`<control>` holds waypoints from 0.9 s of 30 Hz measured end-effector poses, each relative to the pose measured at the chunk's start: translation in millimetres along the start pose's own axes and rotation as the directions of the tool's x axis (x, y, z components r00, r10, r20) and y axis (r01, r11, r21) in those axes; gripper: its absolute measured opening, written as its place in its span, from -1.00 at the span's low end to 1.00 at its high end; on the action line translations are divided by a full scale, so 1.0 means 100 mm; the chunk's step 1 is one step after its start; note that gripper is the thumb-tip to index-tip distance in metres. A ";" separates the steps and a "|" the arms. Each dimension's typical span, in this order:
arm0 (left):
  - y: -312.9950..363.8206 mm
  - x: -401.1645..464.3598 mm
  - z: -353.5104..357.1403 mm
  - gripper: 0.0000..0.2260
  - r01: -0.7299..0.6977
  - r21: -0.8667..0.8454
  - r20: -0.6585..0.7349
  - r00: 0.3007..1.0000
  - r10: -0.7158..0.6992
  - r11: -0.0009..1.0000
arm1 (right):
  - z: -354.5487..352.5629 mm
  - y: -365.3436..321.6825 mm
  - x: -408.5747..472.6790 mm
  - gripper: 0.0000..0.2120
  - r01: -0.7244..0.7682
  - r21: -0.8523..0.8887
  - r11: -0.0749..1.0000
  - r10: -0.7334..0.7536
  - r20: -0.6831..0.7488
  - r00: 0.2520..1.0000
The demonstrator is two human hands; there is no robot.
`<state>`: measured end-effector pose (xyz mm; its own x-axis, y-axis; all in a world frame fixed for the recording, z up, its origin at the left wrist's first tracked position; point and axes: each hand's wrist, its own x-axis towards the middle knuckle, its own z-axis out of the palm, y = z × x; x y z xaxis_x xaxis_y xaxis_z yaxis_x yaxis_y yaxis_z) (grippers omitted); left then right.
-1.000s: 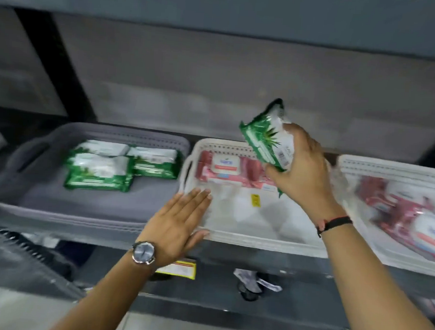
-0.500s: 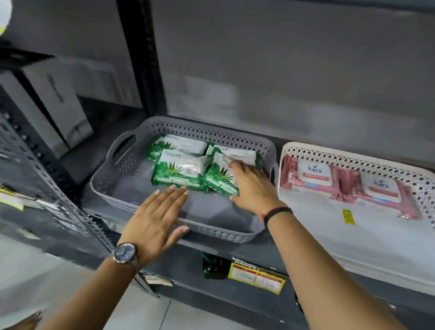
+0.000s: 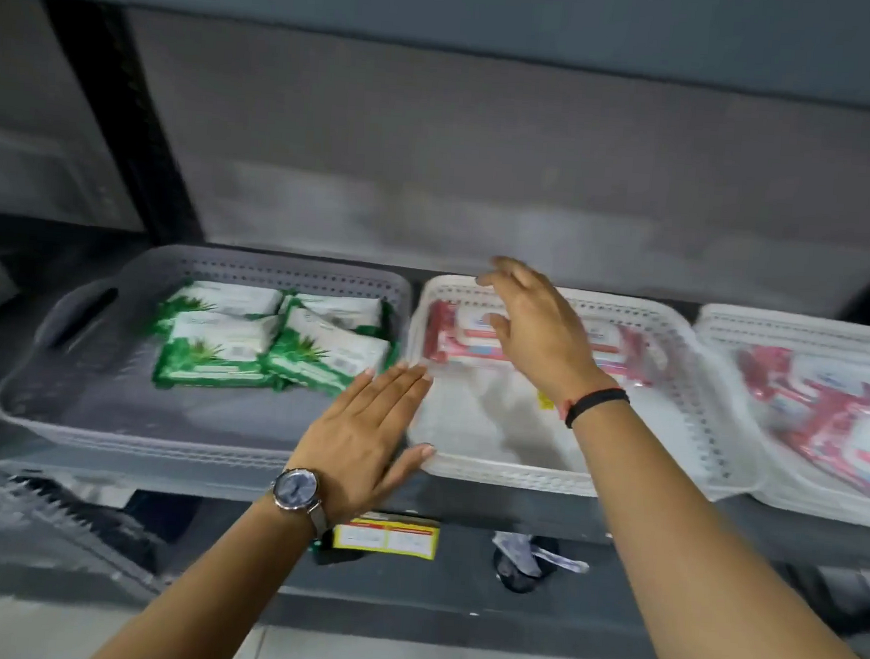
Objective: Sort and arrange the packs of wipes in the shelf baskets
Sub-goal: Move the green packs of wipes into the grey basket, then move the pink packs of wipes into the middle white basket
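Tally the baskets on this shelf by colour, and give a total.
Grey basket: 1
White baskets: 2
Total: 3
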<state>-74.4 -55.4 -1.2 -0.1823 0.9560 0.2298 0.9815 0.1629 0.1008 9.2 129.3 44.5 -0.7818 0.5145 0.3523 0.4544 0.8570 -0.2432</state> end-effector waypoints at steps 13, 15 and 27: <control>1.87 1.00 0.45 -0.38 -0.337 -0.027 0.089 0.937 0.338 0.941 | -1.04 2.61 -1.52 -0.39 -0.534 -0.349 0.770 0.610 0.158 0.777; 2.01 1.11 0.56 -0.42 -0.370 -0.061 0.096 0.922 0.374 0.927 | -1.05 2.79 -1.65 -0.23 -0.569 -0.411 0.712 0.686 0.235 0.689; 2.21 1.24 0.74 -0.45 -0.443 -0.001 0.104 0.892 0.441 0.896 | -0.92 3.06 -1.82 -0.29 -0.603 -0.397 0.692 0.681 0.080 0.728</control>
<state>124.2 117.2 -22.0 0.2762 0.9495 0.1488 0.9606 -0.2778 -0.0104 329.8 301.2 -10.9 -0.2940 0.9556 0.0184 0.9554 0.2944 -0.0223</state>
